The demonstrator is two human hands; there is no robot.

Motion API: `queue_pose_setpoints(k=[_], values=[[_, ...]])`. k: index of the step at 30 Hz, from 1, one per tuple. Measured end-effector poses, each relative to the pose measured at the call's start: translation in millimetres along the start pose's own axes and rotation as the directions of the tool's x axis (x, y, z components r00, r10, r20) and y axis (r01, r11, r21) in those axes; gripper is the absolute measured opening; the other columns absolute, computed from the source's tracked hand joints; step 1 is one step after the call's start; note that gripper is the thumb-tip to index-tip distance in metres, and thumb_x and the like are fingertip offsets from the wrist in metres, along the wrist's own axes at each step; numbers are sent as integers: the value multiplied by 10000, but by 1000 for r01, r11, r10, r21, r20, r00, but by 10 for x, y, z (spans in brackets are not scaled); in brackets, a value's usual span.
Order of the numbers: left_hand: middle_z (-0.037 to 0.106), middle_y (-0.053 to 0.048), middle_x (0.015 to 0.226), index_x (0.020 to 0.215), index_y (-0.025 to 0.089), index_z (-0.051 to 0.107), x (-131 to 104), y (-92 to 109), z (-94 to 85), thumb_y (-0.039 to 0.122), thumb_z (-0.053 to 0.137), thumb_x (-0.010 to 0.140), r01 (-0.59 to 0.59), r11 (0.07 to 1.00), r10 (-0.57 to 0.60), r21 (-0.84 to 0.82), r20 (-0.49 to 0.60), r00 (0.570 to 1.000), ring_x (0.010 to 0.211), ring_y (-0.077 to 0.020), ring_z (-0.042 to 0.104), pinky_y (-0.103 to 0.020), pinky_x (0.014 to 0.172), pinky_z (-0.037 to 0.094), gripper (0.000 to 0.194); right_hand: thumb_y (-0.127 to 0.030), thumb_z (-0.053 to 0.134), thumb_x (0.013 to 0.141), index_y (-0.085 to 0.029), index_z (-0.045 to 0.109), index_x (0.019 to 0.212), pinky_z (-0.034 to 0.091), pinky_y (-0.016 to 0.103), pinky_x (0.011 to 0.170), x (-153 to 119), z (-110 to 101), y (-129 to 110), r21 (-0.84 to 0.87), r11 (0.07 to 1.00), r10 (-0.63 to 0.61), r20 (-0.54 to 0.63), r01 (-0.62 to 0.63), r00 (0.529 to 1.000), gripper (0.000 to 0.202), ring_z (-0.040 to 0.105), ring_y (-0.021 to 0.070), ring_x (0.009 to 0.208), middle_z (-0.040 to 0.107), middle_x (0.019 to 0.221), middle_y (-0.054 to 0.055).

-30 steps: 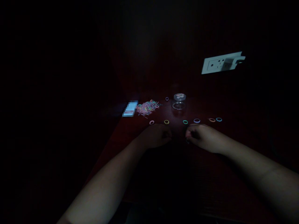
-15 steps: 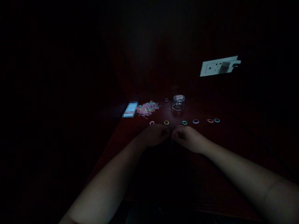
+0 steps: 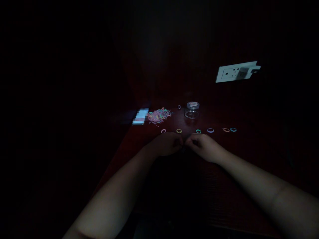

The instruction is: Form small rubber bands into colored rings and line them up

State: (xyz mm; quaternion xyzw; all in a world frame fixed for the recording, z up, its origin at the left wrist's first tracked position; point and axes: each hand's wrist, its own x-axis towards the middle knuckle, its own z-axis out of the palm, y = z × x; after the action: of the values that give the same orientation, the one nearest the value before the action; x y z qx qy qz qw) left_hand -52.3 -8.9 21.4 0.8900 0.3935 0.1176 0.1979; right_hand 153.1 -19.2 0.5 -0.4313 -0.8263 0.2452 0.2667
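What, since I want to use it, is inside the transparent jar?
In the transparent jar, a pale oval outline shows low down; I can't tell whether it belongs to the jar or lies loose inside. The lid covers the view from above.

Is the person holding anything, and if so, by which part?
That cannot be told: the left hand and the right hand are curled close together, in light too dim to show whether either grips anything.

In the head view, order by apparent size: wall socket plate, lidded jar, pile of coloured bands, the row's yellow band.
1. Wall socket plate
2. Pile of coloured bands and lidded jar: too close to rank; the pile looks wider
3. Row's yellow band
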Motion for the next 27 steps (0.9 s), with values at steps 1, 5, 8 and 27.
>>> queue_pose_setpoints(k=[1,5,8,27], values=[[681,-27,891,955,177,667,-9,-4,-4,198,604,791,-15,1000,15,-11,4,1000,794,-147,615,-259,709,466,177,-236,519,853,-178,695,805,446,290,663,0,-14,11,-1,1000,7,-5,-7,1000,191,603,163,696,671,774,34],[670,-37,926,969,169,672,-35,-6,-29,123,587,750,-52,998,53,-46,33,998,788,-138,615,-250,712,476,239,-271,510,860,-169,688,814,455,302,678,1,-60,79,10,998,54,-20,-54,998,210,610,179,713,681,788,43],[677,-41,938,947,169,687,-48,15,-50,110,573,743,-47,998,50,-52,56,997,791,-141,623,-251,714,481,240,-297,502,861,-170,670,828,457,309,683,0,-83,130,42,994,100,-19,-99,995,214,612,189,726,682,803,49],[591,-150,1269,1169,144,624,-87,-737,-252,219,507,843,519,827,-463,218,-260,847,1175,-275,543,-381,1016,414,354,-192,505,678,-231,285,623,289,233,511,-108,-270,316,228,970,47,140,-78,989,231,322,97,559,343,593,-68]])
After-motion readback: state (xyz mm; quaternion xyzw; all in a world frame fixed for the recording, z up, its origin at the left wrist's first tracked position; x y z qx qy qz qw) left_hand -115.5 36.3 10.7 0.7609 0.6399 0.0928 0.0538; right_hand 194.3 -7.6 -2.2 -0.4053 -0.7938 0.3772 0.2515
